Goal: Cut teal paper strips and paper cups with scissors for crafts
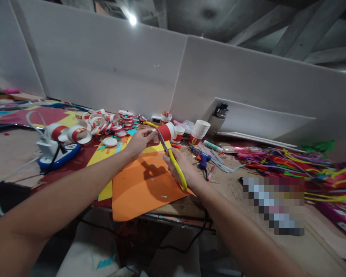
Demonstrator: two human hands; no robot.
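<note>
Over the orange sheet (138,192), my left hand (141,141) pinches a red and white paper cup (167,132) by its left end, and the cup lies tilted on its side. My right hand (182,166) grips yellow-handled scissors (177,167). Their blades reach up against the cup's red wall, close to my left fingers. Whether the blades are cutting through the paper I cannot tell. Just behind stand another paper cup (178,134) and a stack of paper cups (200,132).
Cut cup rings (98,125) lie in a heap to the left, near a blue power strip (59,157) with a white plug. On the right are a blue glue gun (203,159), a dark bottle (217,119) and many coloured pipe cleaners (294,163). White panels (118,73) stand behind.
</note>
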